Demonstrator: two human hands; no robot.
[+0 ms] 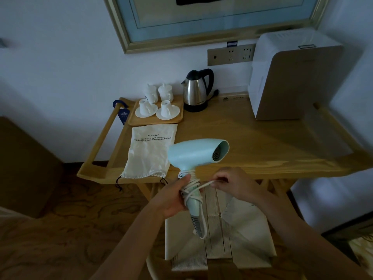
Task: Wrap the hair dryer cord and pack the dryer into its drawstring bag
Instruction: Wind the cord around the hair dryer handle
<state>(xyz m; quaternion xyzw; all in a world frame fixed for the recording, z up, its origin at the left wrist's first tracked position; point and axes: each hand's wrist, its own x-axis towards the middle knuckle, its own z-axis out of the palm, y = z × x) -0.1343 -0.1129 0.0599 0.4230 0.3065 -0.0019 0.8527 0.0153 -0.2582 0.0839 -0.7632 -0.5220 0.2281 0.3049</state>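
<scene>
A pale blue hair dryer point(196, 153) is held upright in front of the table's near edge, nozzle pointing right. My left hand point(175, 197) grips its handle over several turns of white cord point(191, 186). My right hand point(229, 183) pinches the free end of the cord, pulled taut just right of the handle. A loop of cord hangs by the handle's lower end. The white drawstring bag point(150, 150) lies flat on the wooden table point(252, 138) to the left of the dryer, its gathered mouth toward me.
A wooden tray with white cups and saucers point(156, 110) and a steel kettle point(196, 90) stand at the back of the table. A white appliance point(292, 75) fills the back right. A woven stool point(218, 229) stands below my hands. Wall sockets point(231, 55) sit behind the kettle.
</scene>
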